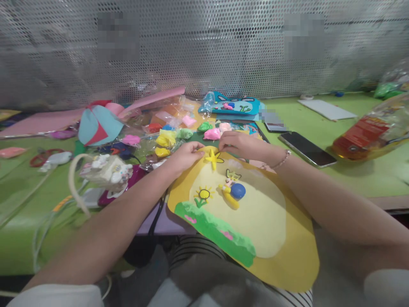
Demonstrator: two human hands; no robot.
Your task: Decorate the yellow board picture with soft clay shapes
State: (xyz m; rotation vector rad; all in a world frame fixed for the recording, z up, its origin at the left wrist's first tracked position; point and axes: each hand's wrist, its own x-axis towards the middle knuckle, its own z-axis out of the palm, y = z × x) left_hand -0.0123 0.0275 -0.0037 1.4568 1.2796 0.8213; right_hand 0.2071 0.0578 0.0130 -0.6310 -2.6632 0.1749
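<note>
left hand (185, 155): fingers curled, thumb and forefinger pinched on the left arm of the yellow clay star (212, 158). right hand (238, 143): fingers curled down, tips at the far edge of the card just beside the star's top; can't tell if it grips anything. thin bracelet on that wrist.

star lies flat on the yellow card (287, 256), near its far edge, between the two hands. the card sits tilted across the person's lap and the edge of the green table (319, 123).

also on the card, nearer the body: snail with a blue shell (237, 191), small sun flower (203, 195) left of it, green clay grass strip (217, 230) along the lower left edge.

just beyond the hands: loose clay lumps (166, 140), yellow, green, pink, red. further back a blue craft board (236, 104). right of the right hand: black phone (306, 149), flat, then an orange plastic bag (367, 132). left side: red scissors (43, 157), pink sheet (41, 121). perforated metal panel (204, 42) behind everything.
</note>
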